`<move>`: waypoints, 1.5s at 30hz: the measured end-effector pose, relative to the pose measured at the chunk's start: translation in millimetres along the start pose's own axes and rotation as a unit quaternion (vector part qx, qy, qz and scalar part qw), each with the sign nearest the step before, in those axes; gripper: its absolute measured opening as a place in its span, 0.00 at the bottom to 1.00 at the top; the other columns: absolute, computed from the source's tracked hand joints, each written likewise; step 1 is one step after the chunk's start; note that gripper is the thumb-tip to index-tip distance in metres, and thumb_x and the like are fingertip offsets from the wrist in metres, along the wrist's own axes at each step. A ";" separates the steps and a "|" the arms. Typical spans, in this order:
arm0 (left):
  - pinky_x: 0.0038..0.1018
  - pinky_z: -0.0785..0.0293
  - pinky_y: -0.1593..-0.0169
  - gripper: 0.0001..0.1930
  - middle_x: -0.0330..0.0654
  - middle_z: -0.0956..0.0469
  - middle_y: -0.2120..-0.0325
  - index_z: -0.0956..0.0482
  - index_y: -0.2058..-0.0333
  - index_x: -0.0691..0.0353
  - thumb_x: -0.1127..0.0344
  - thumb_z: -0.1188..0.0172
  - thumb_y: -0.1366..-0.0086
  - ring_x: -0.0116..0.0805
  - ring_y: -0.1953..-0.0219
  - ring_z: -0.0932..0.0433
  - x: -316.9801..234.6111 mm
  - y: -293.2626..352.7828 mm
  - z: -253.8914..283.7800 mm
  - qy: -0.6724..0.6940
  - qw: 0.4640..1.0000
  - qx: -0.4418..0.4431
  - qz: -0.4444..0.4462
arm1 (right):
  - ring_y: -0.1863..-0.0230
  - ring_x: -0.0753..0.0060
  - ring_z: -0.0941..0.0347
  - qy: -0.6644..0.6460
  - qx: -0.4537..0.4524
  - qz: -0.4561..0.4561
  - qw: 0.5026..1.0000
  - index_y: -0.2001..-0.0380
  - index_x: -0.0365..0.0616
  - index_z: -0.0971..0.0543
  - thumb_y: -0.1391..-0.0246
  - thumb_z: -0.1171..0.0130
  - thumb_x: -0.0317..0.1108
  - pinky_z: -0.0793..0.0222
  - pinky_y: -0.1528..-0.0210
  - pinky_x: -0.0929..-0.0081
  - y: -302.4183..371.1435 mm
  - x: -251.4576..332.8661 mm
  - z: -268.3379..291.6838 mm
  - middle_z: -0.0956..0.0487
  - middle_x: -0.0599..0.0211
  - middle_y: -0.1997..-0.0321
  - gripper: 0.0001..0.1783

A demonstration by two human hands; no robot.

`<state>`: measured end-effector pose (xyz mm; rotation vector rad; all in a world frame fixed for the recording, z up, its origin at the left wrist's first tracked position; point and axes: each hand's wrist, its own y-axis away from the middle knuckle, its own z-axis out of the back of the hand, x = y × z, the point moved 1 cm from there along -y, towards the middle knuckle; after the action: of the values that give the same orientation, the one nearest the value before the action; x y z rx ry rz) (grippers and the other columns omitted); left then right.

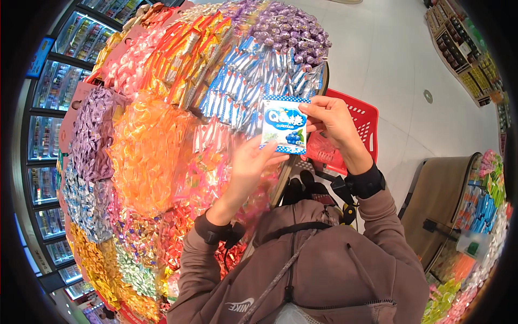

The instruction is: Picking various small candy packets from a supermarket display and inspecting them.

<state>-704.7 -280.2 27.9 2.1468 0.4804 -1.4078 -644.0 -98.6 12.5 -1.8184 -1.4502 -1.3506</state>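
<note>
One blue-and-white candy packet (284, 125) is between the hands, right hand (333, 121) pinching its right edge. Left hand (249, 167) is blurry at the lower left corner, can't tell if it's gripping. Red basket (373, 135) below the right, wrapped candy (151, 151) heaped past the left.

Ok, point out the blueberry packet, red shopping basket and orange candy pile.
Blueberry packet (284, 127): head view, middle of printed front.
Red shopping basket (358, 101): head view, upper rim.
Orange candy pile (148, 154): head view, middle.

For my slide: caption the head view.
Right hand holding a blue-and-white rectangular packet, left hand at its corner, near multicoloured wrapped sweets and a red plastic basket.
</note>
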 end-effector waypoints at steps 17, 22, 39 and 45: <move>0.18 0.30 0.72 0.13 0.42 0.23 0.74 0.28 0.59 0.66 0.72 0.47 0.43 0.19 0.74 0.26 15.8 18.3 9.1 -0.424 0.904 0.021 -0.057 | 0.73 0.68 0.28 0.386 0.248 0.159 0.874 0.64 0.41 0.27 0.61 0.38 0.32 0.34 0.69 0.77 20.0 -22.5 9.7 0.25 0.60 0.72 0.17; 0.18 0.30 0.72 0.13 0.43 0.23 0.71 0.28 0.60 0.66 0.72 0.45 0.45 0.22 0.75 0.26 17.5 15.7 4.4 -0.387 0.920 0.025 -0.065 | 0.73 0.70 0.28 0.352 0.234 0.170 0.890 0.67 0.41 0.26 0.61 0.39 0.29 0.35 0.70 0.78 22.8 -21.7 11.9 0.25 0.61 0.74 0.14; 0.35 0.36 0.56 0.14 0.54 0.34 0.66 0.35 0.66 0.72 0.82 0.55 0.55 0.50 0.60 0.35 59.5 -114.8 26.9 -0.606 0.739 -0.074 -0.285 | 0.60 0.73 0.30 0.350 0.047 0.280 0.893 0.67 0.41 0.26 0.60 0.45 0.18 0.36 0.57 0.79 -74.6 11.0 61.3 0.24 0.67 0.66 0.13; 0.35 0.33 0.59 0.12 0.55 0.33 0.70 0.36 0.69 0.72 0.81 0.54 0.56 0.48 0.63 0.33 63.0 -118.7 17.6 -0.669 0.701 -0.122 -0.216 | 0.62 0.74 0.30 0.378 0.053 0.266 0.885 0.69 0.39 0.27 0.60 0.45 0.19 0.37 0.58 0.78 -81.1 -1.9 55.6 0.24 0.68 0.68 0.11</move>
<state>-758.5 -195.3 -63.0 0.3671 0.4907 -2.4856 -695.2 -26.3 -30.3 -1.2387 -0.5435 -1.3997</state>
